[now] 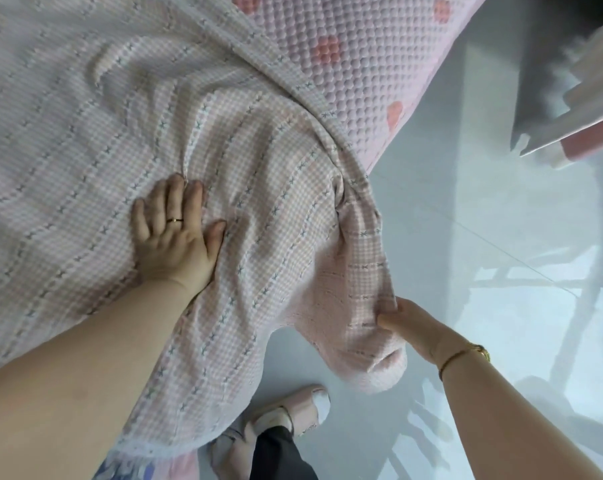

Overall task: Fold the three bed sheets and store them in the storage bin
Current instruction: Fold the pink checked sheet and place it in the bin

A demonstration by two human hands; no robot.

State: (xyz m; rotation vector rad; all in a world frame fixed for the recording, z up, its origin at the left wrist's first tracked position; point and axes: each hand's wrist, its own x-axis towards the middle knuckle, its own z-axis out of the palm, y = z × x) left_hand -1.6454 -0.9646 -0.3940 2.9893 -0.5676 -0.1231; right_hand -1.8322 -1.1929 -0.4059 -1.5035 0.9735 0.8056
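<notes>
My right grip [411, 329] pinches the hanging corner of the checked sheet [244, 140], whose bulk lies up-left of it across the bed [348, 64] under my flat, spread left grip [175, 233], so the corner should travel that way.

We see sheet [258, 161]: pink-white gingham, pale stripes dotted with small grey crosses. Unfolded, rumpled, spread across bed [348, 64]. We note creases fanning toward bed corner. One sheet corner hangs off edge above floor [466, 237], bunched, fuzzy pink underside showing.
</notes>
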